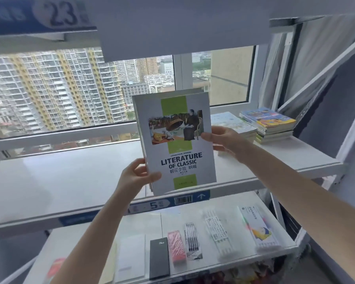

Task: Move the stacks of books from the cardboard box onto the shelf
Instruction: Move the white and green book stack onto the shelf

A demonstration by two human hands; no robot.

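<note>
Colourful book piles [272, 125] sit far right on the shelf [70, 177], pens [191, 238] below. Our stack of books [178, 140] stands upright above it, left hand [135, 177] pinching lower-left, right hand [221, 140] gripping the right edge.

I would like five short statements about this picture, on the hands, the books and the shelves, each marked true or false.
1. The left hand and the right hand both grip the held books. True.
2. The held books lie flat on the middle shelf. False: they are upright in the air, in front of it.
3. Stacks of books lie at the right end of the middle shelf. True.
4. The black diary lies beside those stacks. False: it lies on the lower shelf.
5. The cardboard box stands on the middle shelf. False: no box is in view.
</note>
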